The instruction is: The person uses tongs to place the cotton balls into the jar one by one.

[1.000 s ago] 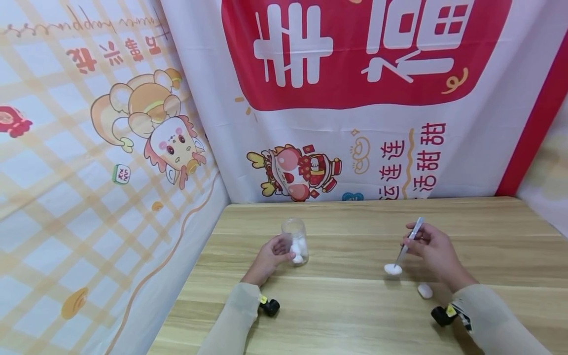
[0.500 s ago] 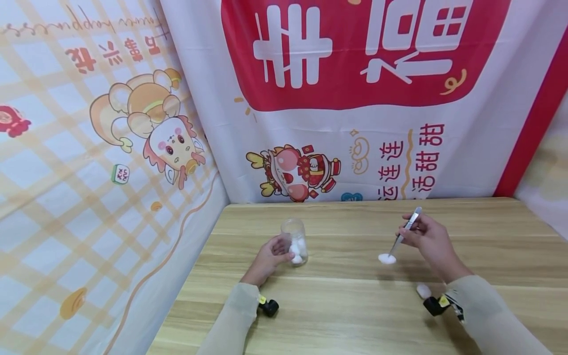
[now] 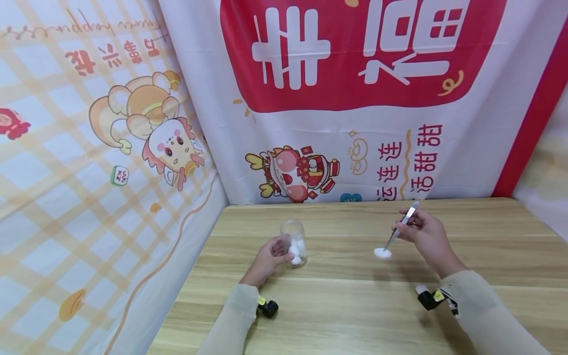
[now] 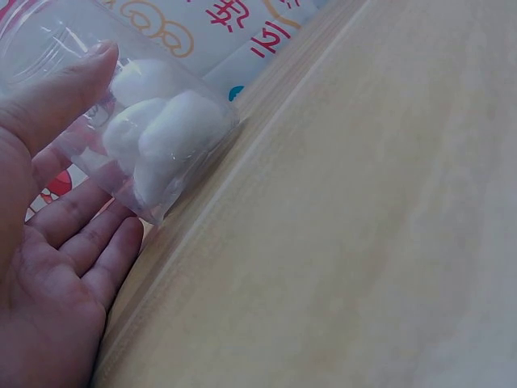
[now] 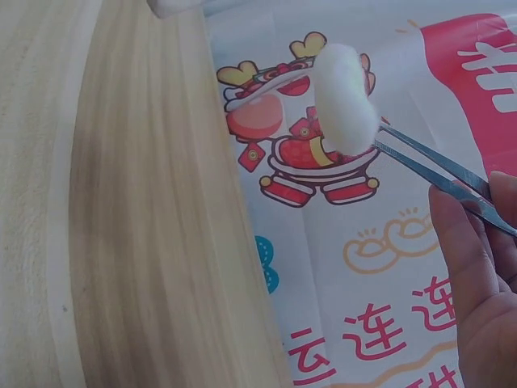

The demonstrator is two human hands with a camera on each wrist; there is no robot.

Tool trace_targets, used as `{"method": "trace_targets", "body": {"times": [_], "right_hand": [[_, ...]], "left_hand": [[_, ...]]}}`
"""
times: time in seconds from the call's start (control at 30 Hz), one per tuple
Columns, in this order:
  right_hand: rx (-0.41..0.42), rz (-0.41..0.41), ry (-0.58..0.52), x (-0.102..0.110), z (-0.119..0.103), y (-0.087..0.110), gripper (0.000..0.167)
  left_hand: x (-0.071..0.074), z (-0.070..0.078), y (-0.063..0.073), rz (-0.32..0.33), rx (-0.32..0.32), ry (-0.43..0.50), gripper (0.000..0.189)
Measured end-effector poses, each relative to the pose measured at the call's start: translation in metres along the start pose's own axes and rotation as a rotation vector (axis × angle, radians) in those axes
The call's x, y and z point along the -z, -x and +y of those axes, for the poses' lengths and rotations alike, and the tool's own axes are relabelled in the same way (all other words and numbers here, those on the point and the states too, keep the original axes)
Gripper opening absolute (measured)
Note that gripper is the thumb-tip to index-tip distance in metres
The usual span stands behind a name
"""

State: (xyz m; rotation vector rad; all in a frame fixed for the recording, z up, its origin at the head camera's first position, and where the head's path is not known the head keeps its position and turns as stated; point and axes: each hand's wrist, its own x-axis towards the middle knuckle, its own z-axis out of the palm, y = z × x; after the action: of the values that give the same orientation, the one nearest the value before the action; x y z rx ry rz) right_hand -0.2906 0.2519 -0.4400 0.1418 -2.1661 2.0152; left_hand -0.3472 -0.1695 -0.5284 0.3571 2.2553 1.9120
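Note:
Left of the table's middle stands a clear jar (image 3: 293,228) with several white cotton balls (image 4: 174,129) in its lower part. My left hand (image 3: 269,257) holds the jar from its left side, thumb in front and fingers behind. Over to the right, my right hand (image 3: 428,241) grips silver tweezers (image 3: 401,226) between thumb and fingers. A single cotton ball (image 3: 382,253) is pinched at the tweezer tips, raised over the table with its shadow below. In the right wrist view, the tweezer arms (image 5: 436,171) meet the end of that cotton ball.
A pale, rounded piece (image 3: 419,288) lies on the wooden table (image 3: 337,315), partly hidden behind the right wrist's black camera (image 3: 428,299). Printed cloth hangs along the table's back edge and left side.
My right hand has moved left and towards the back of the table, carrying the tweezers and cotton ball. My left hand and the jar have stayed in place.

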Motion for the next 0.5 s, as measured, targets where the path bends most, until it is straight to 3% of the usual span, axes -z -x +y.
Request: {"method": "trace_targets", "body": {"times": [0.3, 0.5], "right_hand": [[0.046, 0.000, -0.119, -0.008, -0.007, -0.005, 0.034], [0.061, 0.000, -0.172, -0.015, -0.010, -0.008, 0.035]], "left_hand": [[-0.003, 0.026, 0.013, -0.020, -0.017, -0.011, 0.069], [-0.002, 0.014, 0.006, -0.021, -0.029, 0.006, 0.069]]}}
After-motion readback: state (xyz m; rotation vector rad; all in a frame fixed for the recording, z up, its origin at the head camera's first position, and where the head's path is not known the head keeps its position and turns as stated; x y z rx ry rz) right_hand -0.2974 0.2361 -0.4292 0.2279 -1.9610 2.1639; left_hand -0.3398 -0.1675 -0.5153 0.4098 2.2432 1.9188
